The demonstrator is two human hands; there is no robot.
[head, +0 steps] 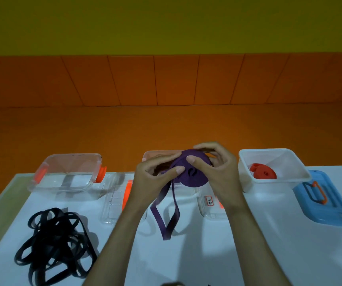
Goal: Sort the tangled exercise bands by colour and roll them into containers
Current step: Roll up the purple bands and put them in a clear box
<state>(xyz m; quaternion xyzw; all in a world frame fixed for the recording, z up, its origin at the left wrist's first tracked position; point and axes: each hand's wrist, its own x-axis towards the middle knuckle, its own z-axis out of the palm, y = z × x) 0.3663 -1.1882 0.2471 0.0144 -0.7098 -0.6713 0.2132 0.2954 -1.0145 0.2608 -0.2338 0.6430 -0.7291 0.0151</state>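
Holds the purple band (194, 176) up as a flat coil directly in front of the middle container (155, 154), clear of the table (227, 254). Pinches the coil's left edge with the left hand (151, 176), fingers curled, thumb and forefinger closed on the strap where it feeds in. Wraps the right hand (217, 168) around the coil's far and right side, fingers bent over the top, thumb pressed on its face. Leaves a doubled tail of purple strap hanging from the coil down to the table, nearer than the middle container, not yet wound.

Looks roughly half done, going by what lies where:
- Counts 1 colour finished: red band (264, 173) rolled up and lying inside the white tub (273, 152), right of the middle container.
- Counts 1 colour in hand: purple, mostly coiled, tail to go, then probably down into the middle container.
- Counts 1 colour not started: black bands (56, 244) in a tangled heap, left of and nearer than the middle container, touched by neither hand.
- Shows nothing yet inside the left container (73, 155), well left of the middle container; likely meant for black.

Also has 2 clear lids (114, 201) lying flat just in front of the middle container, 1 to each side, and a blue lid (325, 201) far right of it, beyond the white tub. All 3 boxes uncovered.
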